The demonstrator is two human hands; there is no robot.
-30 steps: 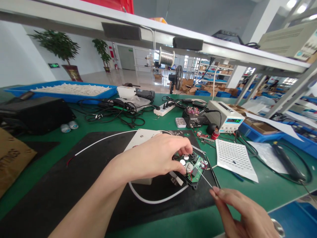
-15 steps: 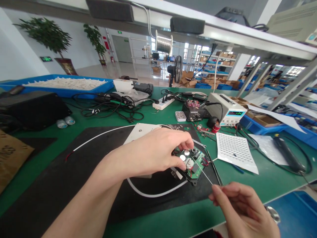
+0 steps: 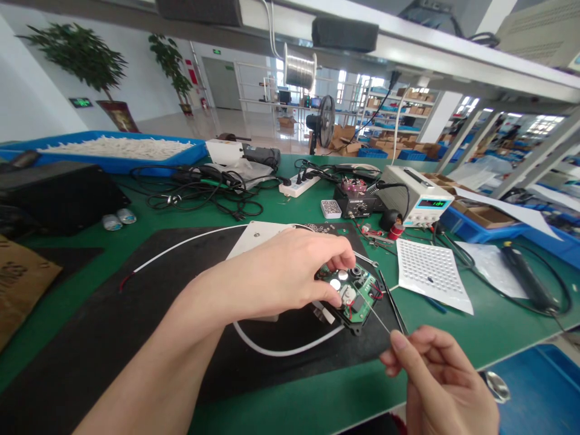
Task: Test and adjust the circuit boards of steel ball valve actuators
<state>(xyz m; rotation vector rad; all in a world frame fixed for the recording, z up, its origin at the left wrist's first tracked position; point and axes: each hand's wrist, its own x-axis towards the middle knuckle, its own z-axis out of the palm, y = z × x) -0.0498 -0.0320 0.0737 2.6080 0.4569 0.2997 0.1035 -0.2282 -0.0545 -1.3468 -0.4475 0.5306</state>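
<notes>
My left hand (image 3: 299, 272) reaches in from the left, thumb and fingers closed on a green circuit board (image 3: 360, 314) in a black housing. White round parts, a dark ring-shaped part and short red and black wires show on the board. At the lower right, my right hand (image 3: 446, 377) pinches a thin, silvery wire (image 3: 383, 323) between thumb and finger. Its far end reaches over the board; whether it touches is too fine to tell. Behind my left hand lies a pale plate (image 3: 256, 235), partly hidden, with a white cable (image 3: 290, 352) curving below.
Black tweezers (image 3: 393, 302) and a wrench (image 3: 367, 258) lie right of the board on a black mat (image 3: 149, 326). Further right are a white sheet with rows of round spots (image 3: 428, 272) and a power supply (image 3: 419, 196). A solder spool (image 3: 299, 69) hangs overhead.
My right hand has shifted slightly left and up, and the wire's visible length over the board looks shorter. My left hand keeps its hold. The camera view has moved a little.
</notes>
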